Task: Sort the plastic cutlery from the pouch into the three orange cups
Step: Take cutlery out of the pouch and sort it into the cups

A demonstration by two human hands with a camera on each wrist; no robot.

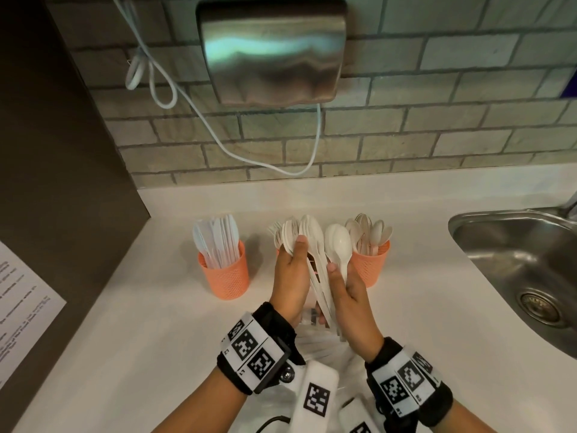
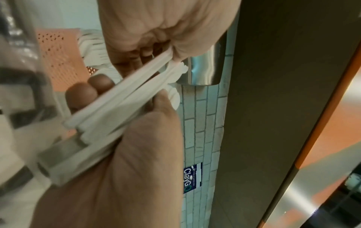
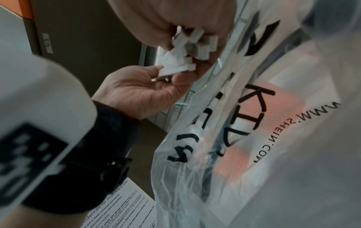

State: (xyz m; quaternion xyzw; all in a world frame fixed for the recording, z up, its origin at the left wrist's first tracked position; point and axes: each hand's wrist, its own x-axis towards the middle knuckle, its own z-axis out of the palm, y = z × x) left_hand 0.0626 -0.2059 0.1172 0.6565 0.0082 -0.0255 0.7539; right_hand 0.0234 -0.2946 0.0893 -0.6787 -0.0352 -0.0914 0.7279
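Over the white counter, both hands hold one bundle of white plastic cutlery, heads up. My left hand grips the fork heads with its thumb across them. My right hand grips the handles and a spoon. The left orange cup holds knives and the right orange cup holds spoons. Of the middle cup, only a sliver shows behind my left hand. The clear pouch lies under my wrists. In the right wrist view the pouch hangs by the handle ends.
A steel sink is set into the counter at the right. On the tiled wall hangs a metal dispenser with a looping white cable. A dark cabinet side and a printed sheet are at the left.
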